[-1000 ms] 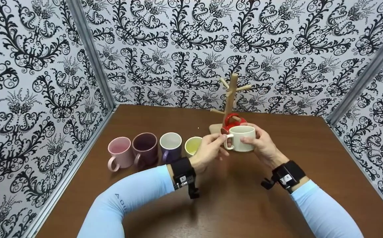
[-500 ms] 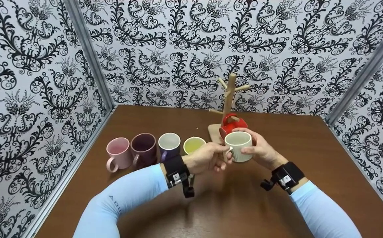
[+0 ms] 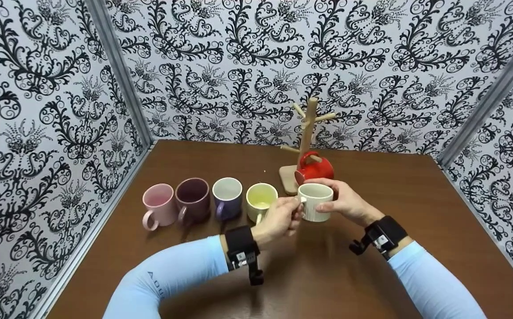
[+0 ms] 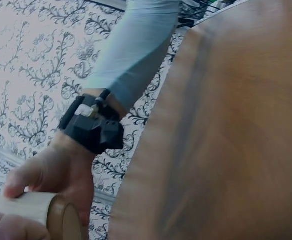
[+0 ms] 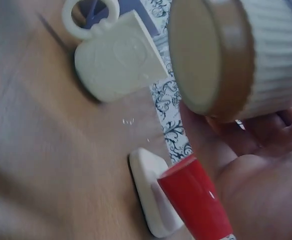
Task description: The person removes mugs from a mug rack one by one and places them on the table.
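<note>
A ribbed white mug (image 3: 313,212) is held above the table between both hands. My left hand (image 3: 278,220) pinches it at the handle side, covering most of the handle. Round the mug's far right side, my right hand (image 3: 349,201) grips the body with the thumb in front. The right wrist view shows the mug's brown-banded base (image 5: 230,65). Just behind it, a red mug (image 3: 320,169) hangs tilted from a low peg of the wooden mug tree (image 3: 307,133). To the left of my left hand stands a pale yellow mug (image 3: 256,212).
Left of the yellow mug, a purple mug (image 3: 229,206), a dark plum mug (image 3: 198,208) and a pink mug (image 3: 164,212) stand in a row. Upper pegs of the mug tree carry nothing. Patterned walls (image 3: 256,66) enclose the brown table (image 3: 212,155).
The white mug has come down and slightly left in both hands, uncovering more of the red mug. My left fingers have shifted at the handle. The standing mugs have not moved.
</note>
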Tool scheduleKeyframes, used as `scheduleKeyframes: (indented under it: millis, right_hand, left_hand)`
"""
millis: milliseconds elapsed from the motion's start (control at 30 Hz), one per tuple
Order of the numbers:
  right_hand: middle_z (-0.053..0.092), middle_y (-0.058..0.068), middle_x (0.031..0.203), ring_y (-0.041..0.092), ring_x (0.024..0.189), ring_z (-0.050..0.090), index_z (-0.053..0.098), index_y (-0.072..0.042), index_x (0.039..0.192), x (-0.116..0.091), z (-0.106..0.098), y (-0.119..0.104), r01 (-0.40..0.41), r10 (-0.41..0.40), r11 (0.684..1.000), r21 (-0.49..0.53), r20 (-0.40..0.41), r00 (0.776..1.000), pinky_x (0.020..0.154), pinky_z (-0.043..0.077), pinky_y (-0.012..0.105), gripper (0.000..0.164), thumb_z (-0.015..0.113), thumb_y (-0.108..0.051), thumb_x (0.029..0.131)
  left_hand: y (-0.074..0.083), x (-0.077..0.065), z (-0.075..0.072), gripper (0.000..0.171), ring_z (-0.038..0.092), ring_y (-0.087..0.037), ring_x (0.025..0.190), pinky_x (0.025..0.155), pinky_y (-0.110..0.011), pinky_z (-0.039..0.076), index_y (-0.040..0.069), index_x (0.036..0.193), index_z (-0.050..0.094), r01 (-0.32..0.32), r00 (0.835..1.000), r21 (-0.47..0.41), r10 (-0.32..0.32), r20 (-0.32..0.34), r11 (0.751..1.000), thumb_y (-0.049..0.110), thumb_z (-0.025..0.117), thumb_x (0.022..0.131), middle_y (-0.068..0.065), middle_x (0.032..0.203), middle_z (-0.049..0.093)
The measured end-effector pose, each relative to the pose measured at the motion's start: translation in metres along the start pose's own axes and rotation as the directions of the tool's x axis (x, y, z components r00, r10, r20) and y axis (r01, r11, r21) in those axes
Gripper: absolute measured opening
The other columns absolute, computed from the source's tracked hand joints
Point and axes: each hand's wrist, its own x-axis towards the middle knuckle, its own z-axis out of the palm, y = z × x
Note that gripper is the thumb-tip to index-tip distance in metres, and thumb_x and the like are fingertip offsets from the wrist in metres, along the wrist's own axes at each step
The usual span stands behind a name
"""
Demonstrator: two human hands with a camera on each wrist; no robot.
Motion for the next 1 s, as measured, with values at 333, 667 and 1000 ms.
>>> scheduleKeyframes:
  millis: [333, 667, 1000]
  right_hand:
    - [0.072, 0.018, 0.13, 0.025, 0.111, 0.071, 0.06, 0.003, 0.143, 0.005, -0.002, -0.015, -0.095, 0.094, 0.96, -0.264, -0.018, 0.995, 0.095, 0.058, 0.033, 0.068, 0.089, -0.006, 0.083]
    - [0.076, 0.006, 0.119, 0.021, 0.1, 0.072, 0.068, -0.006, 0.134, 0.006, -0.002, -0.019, -0.122, 0.144, 0.821, -0.557, -0.003, 0.99, 0.087, 0.06, 0.03, 0.066, 0.097, -0.022, 0.077]
    - [0.075, 0.011, 0.119, 0.025, 0.103, 0.072, 0.067, -0.002, 0.135, 0.001, 0.004, -0.002, -0.12, 0.118, 0.836, -0.535, -0.039, 0.992, 0.09, 0.061, 0.046, 0.066, 0.096, -0.018, 0.077]
  left_hand:
    - [-0.017, -0.006, 0.01, 0.034, 0.027, -0.006, 0.045, 0.039, -0.023, 0.021, 0.013, 0.077, 0.048, -0.054, 0.989, -0.059, 0.046, -0.142, 0.997, 0.02, 0.042, 0.111, 0.007, 0.061, 0.038]
    - [-0.043, -0.01, 0.013, 0.037, 0.037, -0.007, 0.051, 0.05, -0.023, 0.03, 0.008, 0.073, 0.049, -0.201, 0.924, 0.308, 0.284, -0.254, 0.93, 0.016, 0.047, 0.109, 0.007, 0.06, 0.04]
    - [-0.062, -0.013, 0.015, 0.034, 0.038, -0.008, 0.047, 0.042, -0.022, 0.032, -0.005, 0.084, 0.052, -0.185, 0.929, 0.163, 0.226, -0.294, 0.969, 0.015, 0.047, 0.111, 0.005, 0.059, 0.042]
